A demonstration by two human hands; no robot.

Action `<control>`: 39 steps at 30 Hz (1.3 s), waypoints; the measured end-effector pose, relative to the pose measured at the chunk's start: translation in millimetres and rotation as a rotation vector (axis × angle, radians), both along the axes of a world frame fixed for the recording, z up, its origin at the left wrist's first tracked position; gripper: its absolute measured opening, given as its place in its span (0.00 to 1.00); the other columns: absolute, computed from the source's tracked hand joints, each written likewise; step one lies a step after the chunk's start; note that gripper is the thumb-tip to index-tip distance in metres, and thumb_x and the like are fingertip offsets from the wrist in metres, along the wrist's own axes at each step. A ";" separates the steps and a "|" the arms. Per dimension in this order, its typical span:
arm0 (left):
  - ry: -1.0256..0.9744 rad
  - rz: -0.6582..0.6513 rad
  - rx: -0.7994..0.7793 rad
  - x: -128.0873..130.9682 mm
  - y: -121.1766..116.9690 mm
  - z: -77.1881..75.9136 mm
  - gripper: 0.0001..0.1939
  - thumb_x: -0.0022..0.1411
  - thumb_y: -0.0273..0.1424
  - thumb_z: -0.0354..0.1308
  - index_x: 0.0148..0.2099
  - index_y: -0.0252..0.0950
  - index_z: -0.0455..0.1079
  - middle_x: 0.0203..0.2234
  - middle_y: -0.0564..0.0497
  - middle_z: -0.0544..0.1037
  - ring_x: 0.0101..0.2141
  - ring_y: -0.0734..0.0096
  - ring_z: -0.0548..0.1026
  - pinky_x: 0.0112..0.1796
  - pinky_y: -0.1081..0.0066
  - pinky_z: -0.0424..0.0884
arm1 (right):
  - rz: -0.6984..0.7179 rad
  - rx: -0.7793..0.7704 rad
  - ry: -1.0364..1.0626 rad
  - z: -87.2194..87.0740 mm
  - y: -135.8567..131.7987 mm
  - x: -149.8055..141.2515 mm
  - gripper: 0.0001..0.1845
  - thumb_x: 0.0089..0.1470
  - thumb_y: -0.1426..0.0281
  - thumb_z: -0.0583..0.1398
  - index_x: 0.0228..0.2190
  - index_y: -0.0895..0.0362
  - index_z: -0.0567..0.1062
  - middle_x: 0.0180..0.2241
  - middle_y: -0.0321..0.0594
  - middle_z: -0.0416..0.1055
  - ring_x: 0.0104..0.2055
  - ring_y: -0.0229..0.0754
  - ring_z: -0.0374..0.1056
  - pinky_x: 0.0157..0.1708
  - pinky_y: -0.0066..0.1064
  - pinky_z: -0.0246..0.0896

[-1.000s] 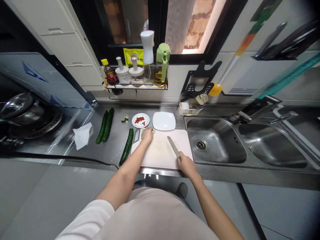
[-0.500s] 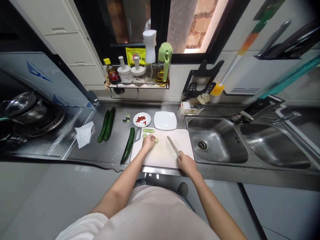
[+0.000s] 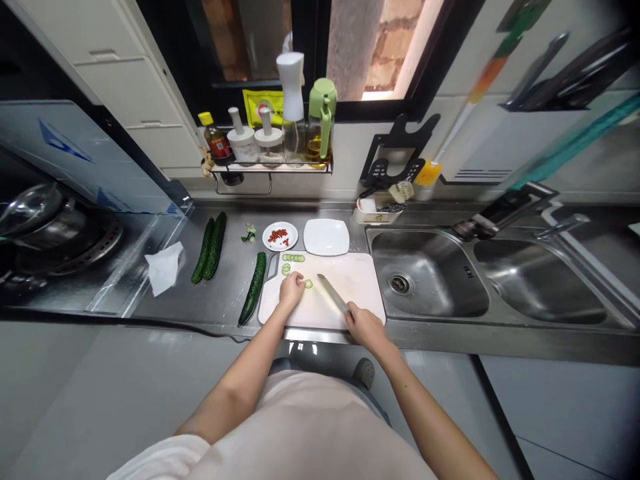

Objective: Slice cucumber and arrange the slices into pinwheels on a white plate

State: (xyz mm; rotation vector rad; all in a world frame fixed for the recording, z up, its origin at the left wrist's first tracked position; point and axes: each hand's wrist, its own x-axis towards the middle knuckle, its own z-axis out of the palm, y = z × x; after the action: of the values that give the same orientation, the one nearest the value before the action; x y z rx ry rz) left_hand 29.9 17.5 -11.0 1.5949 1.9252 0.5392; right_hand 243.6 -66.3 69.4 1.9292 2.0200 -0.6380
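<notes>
My left hand (image 3: 292, 291) is over the left part of a white cutting board (image 3: 350, 270), its fingers pinched at a pale green cucumber slice (image 3: 309, 284). Part of what the fingers grip is hidden. In my right hand (image 3: 365, 324) is the handle of a kitchen knife (image 3: 332, 293). The blade points up and left, its tip just right of the slice and apart from it. Beyond my left hand lie a small overlapping pair of slices (image 3: 285, 269) and a row of several slices (image 3: 293, 257) along the board's far edge.
Left of the board lies a whole cucumber (image 3: 253, 288); two more cucumbers (image 3: 209, 247) lie farther left beside a paper towel (image 3: 165, 268). Behind the board are a plate with red pieces (image 3: 269, 244) and a white dish (image 3: 326, 237). A double sink (image 3: 430, 303) is at right.
The knife and my right hand have moved left, bringing the blade nearer the slice. My left hand has shifted slightly toward my body together with the slice. The view has moved a little.
</notes>
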 end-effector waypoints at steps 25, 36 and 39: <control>0.030 0.052 -0.032 0.6 4.4 -0.3 0.08 0.57 0.28 0.55 0.41 0.40 0.70 0.29 0.52 0.77 0.34 0.68 0.75 0.34 0.73 0.64 | 0.131 -0.052 -0.014 6.8 -5.7 -16.9 0.14 0.61 0.71 0.46 0.45 0.58 0.67 0.39 0.50 0.74 0.43 0.49 0.71 0.35 0.34 0.56; 0.055 0.058 -0.065 1.5 5.8 2.2 0.09 0.57 0.28 0.55 0.42 0.40 0.70 0.30 0.52 0.78 0.35 0.67 0.75 0.35 0.72 0.65 | 0.149 -0.109 -0.017 7.2 1.5 -18.7 0.17 0.59 0.75 0.47 0.48 0.59 0.66 0.42 0.53 0.73 0.45 0.49 0.70 0.37 0.34 0.58; 0.055 0.060 -0.074 1.3 6.3 3.0 0.09 0.57 0.28 0.55 0.42 0.40 0.70 0.31 0.52 0.78 0.36 0.67 0.75 0.36 0.72 0.65 | 0.147 -0.119 -0.011 8.8 2.6 -19.1 0.17 0.60 0.75 0.46 0.48 0.59 0.66 0.42 0.53 0.73 0.45 0.50 0.70 0.37 0.34 0.58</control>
State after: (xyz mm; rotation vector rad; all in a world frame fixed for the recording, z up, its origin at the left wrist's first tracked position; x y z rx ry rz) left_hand 31.3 23.9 -8.0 1.5240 2.0149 0.4470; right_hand 224.5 -63.7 78.2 1.6957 2.0454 -0.6923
